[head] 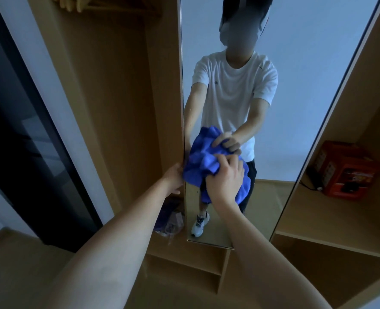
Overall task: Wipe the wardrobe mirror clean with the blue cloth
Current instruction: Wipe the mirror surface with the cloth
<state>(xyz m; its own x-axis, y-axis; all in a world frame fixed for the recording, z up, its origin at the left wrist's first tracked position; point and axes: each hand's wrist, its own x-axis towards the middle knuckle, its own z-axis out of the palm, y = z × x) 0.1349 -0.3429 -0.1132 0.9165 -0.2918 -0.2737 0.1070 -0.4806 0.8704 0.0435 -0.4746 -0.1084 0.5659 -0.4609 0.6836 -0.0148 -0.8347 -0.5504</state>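
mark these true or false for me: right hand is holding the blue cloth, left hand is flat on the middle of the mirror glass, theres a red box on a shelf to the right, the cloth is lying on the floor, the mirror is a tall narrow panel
1. The right hand holds the blue cloth: true, its fingers are curled into the bunched fabric against the mirror.
2. The left hand lies flat on the middle of the glass: false, it is at the mirror's left edge.
3. A red box sits on a shelf to the right: true.
4. The cloth lies on the floor: false, it is up against the glass.
5. The mirror is a tall narrow panel: true.

No legible text — box print blurred.
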